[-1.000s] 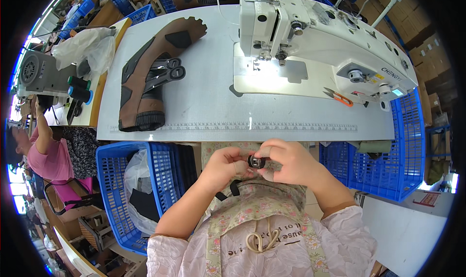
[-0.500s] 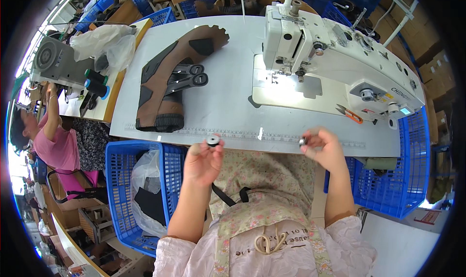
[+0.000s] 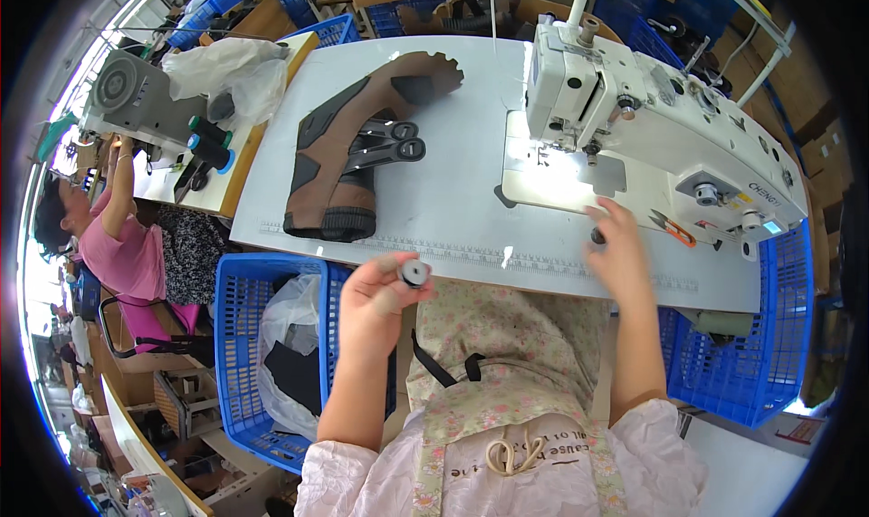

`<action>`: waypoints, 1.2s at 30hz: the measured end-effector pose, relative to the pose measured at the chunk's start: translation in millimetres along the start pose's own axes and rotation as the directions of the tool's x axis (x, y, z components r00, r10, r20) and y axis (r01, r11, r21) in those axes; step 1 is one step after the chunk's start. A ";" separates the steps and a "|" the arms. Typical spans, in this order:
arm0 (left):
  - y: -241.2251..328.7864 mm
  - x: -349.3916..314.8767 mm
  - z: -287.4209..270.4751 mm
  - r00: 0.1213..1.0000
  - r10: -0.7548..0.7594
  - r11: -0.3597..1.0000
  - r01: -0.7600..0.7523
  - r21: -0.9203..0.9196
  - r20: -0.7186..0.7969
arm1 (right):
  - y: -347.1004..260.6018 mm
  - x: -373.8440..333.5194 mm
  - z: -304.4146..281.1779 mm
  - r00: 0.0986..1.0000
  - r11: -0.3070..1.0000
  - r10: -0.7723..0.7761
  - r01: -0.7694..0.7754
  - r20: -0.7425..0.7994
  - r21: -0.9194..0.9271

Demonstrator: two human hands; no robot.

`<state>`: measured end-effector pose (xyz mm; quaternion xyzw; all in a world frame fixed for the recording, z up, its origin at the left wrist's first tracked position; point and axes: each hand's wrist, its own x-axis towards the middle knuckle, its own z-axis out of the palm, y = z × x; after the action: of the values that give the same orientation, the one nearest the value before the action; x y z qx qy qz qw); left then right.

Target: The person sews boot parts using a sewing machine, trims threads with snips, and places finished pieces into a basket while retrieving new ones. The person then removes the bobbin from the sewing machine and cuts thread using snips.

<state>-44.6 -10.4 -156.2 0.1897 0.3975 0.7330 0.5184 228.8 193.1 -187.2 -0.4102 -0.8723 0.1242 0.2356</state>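
Between the fingertips of my left hand (image 3: 376, 304) is a small bobbin (image 3: 415, 273), silvery on its face with a dark edge. My right hand (image 3: 625, 254) is raised over the front of the white table (image 3: 453, 223), its fingers curled round a small dark round piece (image 3: 597, 235), possibly a bobbin or bobbin case; most of it is hidden. Ahead of that hand stands a white sewing machine (image 3: 652, 110) with its lamp lit over the needle plate. A brown and black boot (image 3: 330, 159) lies on its side left of the machine, black straps showing beside its shaft.
Orange-handled thread snips (image 3: 674, 230) lie by the machine's base. Blue crates stand below the table at left (image 3: 272, 265) and right (image 3: 738, 372). Farther left, a person in pink (image 3: 118, 254) sits at another sewing machine (image 3: 136, 91) with thread spools (image 3: 210, 146) beside it.
My right hand has moved forward over the tabletop, toward the machine, with the small dark piece. The left hand keeps the bobbin, now turned more face-on. The whole view has shifted slightly.
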 end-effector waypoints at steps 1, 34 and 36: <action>-4.2 -1.4 8.9 0.999 0.040 0.987 -0.038 0.158 -0.008 | -29.0 2.1 2.4 0.999 0.986 -0.045 0.045 -0.005 0.162; -38.6 -8.9 22.1 0.999 -0.007 0.961 -0.006 0.277 0.048 | -37.8 -59.6 -29.0 0.956 -0.047 0.251 -0.145 0.152 0.988; -40.5 -9.9 21.4 0.999 -0.007 0.959 -0.007 0.285 0.050 | -29.5 -60.1 -37.6 0.965 -0.216 0.202 -0.120 0.165 0.969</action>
<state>-1.3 -5.2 -173.4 0.2807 0.4855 0.6632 0.4955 261.9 128.8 -161.4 -0.1910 -0.3909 0.7679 0.4701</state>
